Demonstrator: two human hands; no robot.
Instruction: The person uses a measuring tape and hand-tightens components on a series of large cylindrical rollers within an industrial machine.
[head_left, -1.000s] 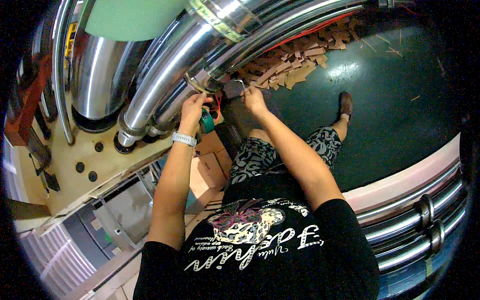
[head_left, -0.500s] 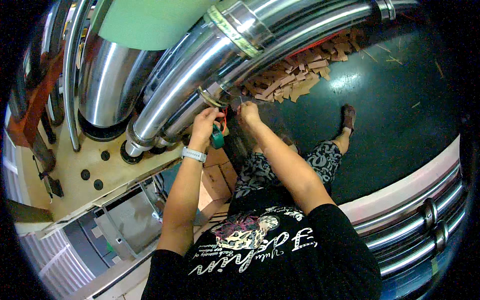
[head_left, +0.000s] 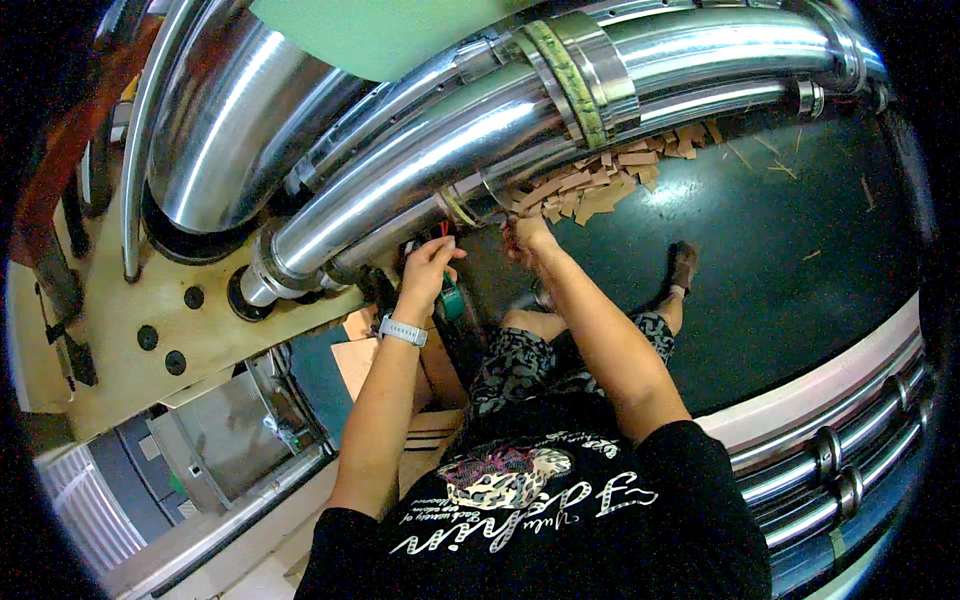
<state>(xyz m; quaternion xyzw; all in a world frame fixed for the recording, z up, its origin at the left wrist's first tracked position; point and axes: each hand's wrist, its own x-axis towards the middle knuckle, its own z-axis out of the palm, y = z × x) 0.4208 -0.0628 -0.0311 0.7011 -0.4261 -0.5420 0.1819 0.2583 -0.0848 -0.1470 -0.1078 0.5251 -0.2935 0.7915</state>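
Note:
My left hand [head_left: 430,270], with a grey watch on its wrist, is closed just below a lower metal roller [head_left: 395,228]. Against its palm side sits a small rounded green object [head_left: 453,298], whose kind I cannot make out. Thin red strands [head_left: 445,230] show above the fingertips. My right hand [head_left: 532,242] is closed a little to the right, beside the roller's banded part [head_left: 462,203]. Whatever its fingers pinch is too small or too dark to name.
A large shiny roller [head_left: 430,150] with a yellow-green band [head_left: 573,85] runs above my hands. Cut brown cardboard pieces [head_left: 590,185] lie heaped on the dark floor [head_left: 780,240] beyond. A beige machine panel [head_left: 230,330] stands left. Metal rails [head_left: 820,460] run lower right.
The view has shifted, with the rollers now lying further right. My right hand has drawn down from its raised pinch, and both hands stay close to the lower roller.

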